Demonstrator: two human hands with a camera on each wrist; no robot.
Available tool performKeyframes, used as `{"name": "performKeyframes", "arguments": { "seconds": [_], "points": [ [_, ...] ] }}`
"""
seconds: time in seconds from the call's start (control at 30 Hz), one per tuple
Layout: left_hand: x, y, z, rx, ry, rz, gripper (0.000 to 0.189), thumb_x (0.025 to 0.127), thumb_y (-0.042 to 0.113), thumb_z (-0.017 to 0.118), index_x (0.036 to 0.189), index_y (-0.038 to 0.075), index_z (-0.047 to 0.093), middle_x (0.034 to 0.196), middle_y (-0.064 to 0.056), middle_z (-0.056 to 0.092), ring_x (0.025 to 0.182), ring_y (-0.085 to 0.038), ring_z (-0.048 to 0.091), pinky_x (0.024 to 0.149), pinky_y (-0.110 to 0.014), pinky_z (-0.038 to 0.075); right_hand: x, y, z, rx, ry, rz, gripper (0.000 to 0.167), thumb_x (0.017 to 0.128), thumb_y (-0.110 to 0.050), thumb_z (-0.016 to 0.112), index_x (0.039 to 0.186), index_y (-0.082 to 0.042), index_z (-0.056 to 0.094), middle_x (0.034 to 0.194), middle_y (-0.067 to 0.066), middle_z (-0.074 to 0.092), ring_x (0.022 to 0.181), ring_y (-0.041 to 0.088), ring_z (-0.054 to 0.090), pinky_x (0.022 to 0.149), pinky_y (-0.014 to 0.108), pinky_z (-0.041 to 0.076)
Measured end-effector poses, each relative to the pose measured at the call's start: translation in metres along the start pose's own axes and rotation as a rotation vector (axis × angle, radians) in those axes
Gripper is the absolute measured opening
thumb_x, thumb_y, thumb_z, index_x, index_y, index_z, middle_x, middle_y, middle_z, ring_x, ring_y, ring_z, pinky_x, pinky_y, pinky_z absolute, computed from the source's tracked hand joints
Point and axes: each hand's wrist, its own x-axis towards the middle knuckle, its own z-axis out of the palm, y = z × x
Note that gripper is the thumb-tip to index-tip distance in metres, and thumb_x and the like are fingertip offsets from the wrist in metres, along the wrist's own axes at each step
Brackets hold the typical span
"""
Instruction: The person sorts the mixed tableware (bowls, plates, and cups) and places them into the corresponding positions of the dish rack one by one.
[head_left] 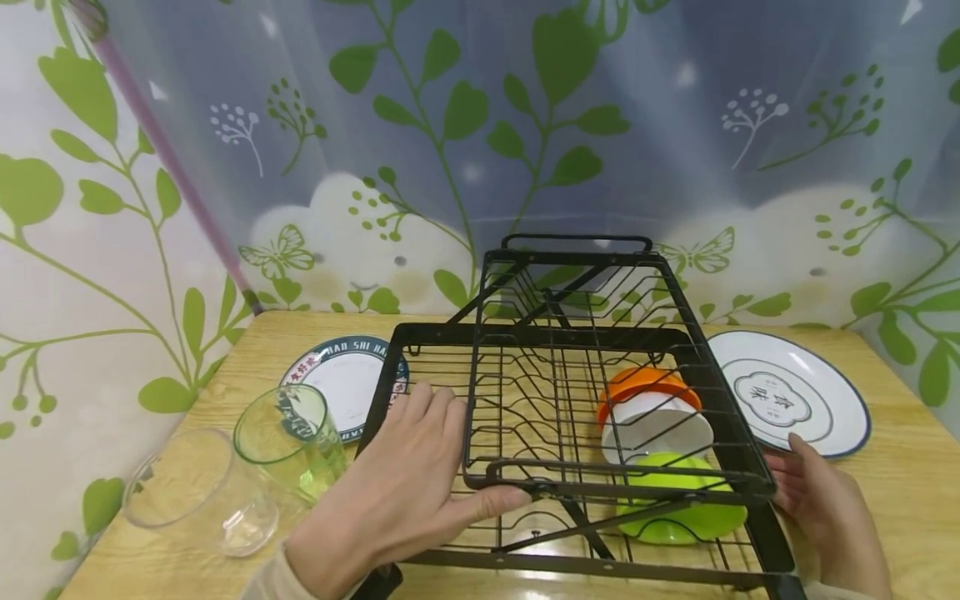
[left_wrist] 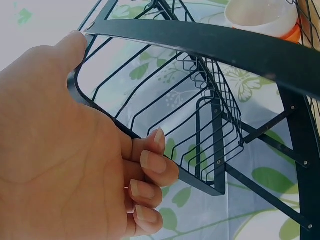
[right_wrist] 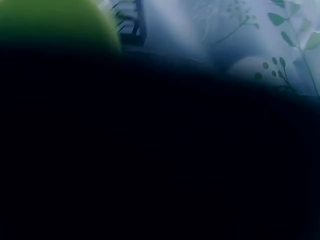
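Note:
A black two-tier wire dish rack (head_left: 577,492) stands in the middle of the wooden table. My left hand (head_left: 397,479) grips the left side of its upper tier, thumb along the front bar. In the left wrist view the left fingers (left_wrist: 152,162) curl over the frame's edge. Beside the rack's right edge is my right hand (head_left: 832,508), thumb raised and fingers extended toward the frame, partly hidden by it. An orange bowl (head_left: 637,382), a white bowl (head_left: 656,429) and a green bowl (head_left: 678,517) lean in the lower tier. Mostly black, the right wrist view shows a blurred green bowl (right_wrist: 55,22).
Left of the rack, a clear cup (head_left: 202,500) and a green-tinted cup (head_left: 292,442) lie near a round plate (head_left: 348,379) with a patterned rim. A white oval plate (head_left: 795,392) lies to the right. A leaf-print curtain (head_left: 420,158) hangs behind the table.

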Motion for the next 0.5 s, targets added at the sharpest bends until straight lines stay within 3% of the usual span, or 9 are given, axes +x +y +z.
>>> {"name": "performKeyframes", "arguments": {
  "seconds": [0.17, 0.27, 0.37, 0.5],
  "points": [
    [0.002, -0.001, -0.002, 0.014, 0.033, 0.015, 0.068, 0.085, 0.080, 0.034, 0.082, 0.012, 0.041, 0.081, 0.000, 0.035, 0.079, -0.020, 0.032, 0.079, -0.035, 0.033, -0.009, 0.003, 0.014, 0.130, 0.307, -0.081, 0.049, 0.102, -0.038, 0.038, 0.069, -0.007, 0.058, 0.056, 0.002, 0.063, 0.051, 0.009, 0.064, 0.053, 0.022, 0.054],
    [0.001, -0.001, -0.002, -0.007, 0.009, -0.005, 0.067, 0.084, 0.080, 0.038, 0.082, 0.013, 0.041, 0.081, 0.000, 0.034, 0.080, -0.020, 0.032, 0.079, -0.035, 0.034, -0.012, 0.007, 0.025, 0.125, 0.453, -0.145, 0.037, 0.101, -0.033, 0.042, 0.078, -0.006, 0.052, 0.050, 0.001, 0.061, 0.046, 0.009, 0.062, 0.048, 0.022, 0.053],
    [-0.003, 0.000, -0.002, -0.032, -0.028, -0.036, 0.066, 0.083, 0.079, 0.042, 0.083, 0.013, 0.043, 0.082, 0.001, 0.036, 0.082, -0.019, 0.034, 0.081, -0.036, 0.036, -0.011, 0.014, 0.031, 0.126, 0.490, -0.180, 0.026, 0.101, -0.027, 0.040, 0.090, -0.005, 0.049, 0.049, 0.000, 0.061, 0.045, 0.010, 0.062, 0.046, 0.024, 0.053],
    [-0.001, 0.000, -0.002, -0.044, -0.046, -0.039, 0.068, 0.082, 0.079, 0.042, 0.085, 0.012, 0.044, 0.084, 0.000, 0.038, 0.083, -0.019, 0.034, 0.081, -0.035, 0.036, -0.007, 0.016, 0.028, 0.179, 0.458, -0.246, 0.013, 0.099, -0.016, 0.038, 0.103, -0.005, 0.044, 0.051, 0.002, 0.062, 0.047, 0.011, 0.064, 0.046, 0.027, 0.053]
  ]
}}
